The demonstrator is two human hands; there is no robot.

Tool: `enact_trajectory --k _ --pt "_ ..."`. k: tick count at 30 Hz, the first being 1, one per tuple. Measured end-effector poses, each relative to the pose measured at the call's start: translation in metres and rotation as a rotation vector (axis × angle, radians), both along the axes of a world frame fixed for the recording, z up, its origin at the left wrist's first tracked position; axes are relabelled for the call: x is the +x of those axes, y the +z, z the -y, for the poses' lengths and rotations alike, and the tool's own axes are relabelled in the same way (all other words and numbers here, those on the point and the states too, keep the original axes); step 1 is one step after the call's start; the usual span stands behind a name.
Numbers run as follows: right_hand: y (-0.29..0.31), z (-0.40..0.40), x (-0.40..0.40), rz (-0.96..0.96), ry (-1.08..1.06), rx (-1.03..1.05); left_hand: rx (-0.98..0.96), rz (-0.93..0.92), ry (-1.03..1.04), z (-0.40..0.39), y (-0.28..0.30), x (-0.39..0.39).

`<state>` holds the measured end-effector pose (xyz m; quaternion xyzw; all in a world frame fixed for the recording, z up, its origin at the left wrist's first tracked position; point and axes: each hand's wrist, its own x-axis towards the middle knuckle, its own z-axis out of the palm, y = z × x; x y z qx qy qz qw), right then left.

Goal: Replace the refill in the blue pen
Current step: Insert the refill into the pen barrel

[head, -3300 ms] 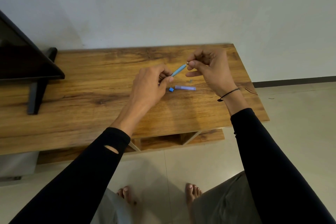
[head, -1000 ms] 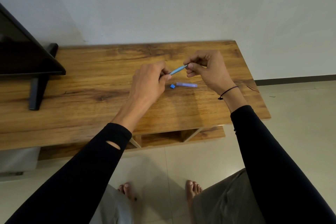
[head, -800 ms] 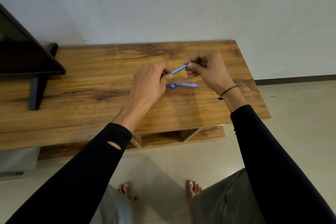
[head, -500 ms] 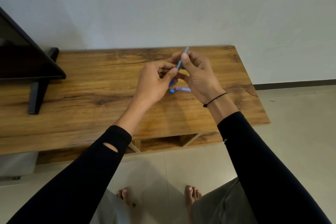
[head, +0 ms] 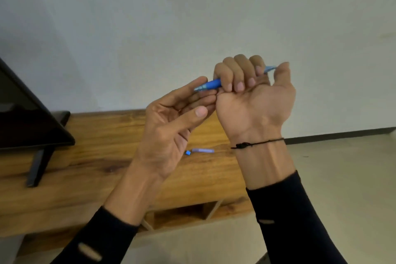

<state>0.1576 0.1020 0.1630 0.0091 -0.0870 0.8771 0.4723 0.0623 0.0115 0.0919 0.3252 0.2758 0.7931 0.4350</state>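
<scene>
The right hand (head: 255, 92) is closed in a fist around the blue pen (head: 211, 84), its four fingers (head: 237, 75) wrapped over the barrel and the thumb raised at the far end. The pen lies nearly level and is lifted well above the table. Its darker blue end sticks out of the fist toward 9 o'clock, and a paler tip shows past the thumb toward 3 o'clock.

The left hand (head: 171, 126) is half open, palm turned up. Its forefinger reaches along the pen's protruding end and touches it, while its thumb (head: 192, 117) stands off below, not pinching. Whether anything small sits between the other left fingertips cannot be told.

Below the hands, at about 6 o'clock from the pen, two loose pieces rest on the wooden table (head: 96, 156): a pale purple pen part (head: 203, 150) and, just beside it at its 9 o'clock, a tiny blue cap (head: 188, 152). They are well apart from both hands. A dark screen (head: 25, 118) on a stand sits at the table's 9 o'clock edge.

This looks like the reassembly stage: the barrel is gripped firm while the free hand works at its open end, probably seating or checking the refill. The next move likely calls for the left hand to go down for the pieces on the table, bring each in line with the barrel's axis, and press or twist it home while the fist holds steady.
</scene>
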Motion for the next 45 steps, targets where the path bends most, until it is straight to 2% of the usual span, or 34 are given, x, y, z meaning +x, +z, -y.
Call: enact_trajectory --k 3,9,18,25,45 --pt "0.030 0.009 0.020 -0.131 -0.017 -0.016 0.104 0.116 -0.170 0.005 0.017 0.018" --pt "0.049 0.015 0.035 -0.136 -0.105 -0.045 -0.025 0.238 -0.189 0.013 0.012 0.017" --pt "0.058 0.016 0.042 -0.167 -0.170 -0.017 -0.139 0.119 -0.122 0.013 0.006 0.017" --pt "0.061 0.017 0.041 -0.134 -0.207 0.041 -0.199 0.108 -0.041 0.007 0.000 0.007" --pt "0.055 0.019 0.034 -0.094 -0.205 0.078 -0.152 0.110 -0.011 0.004 0.004 -0.002"
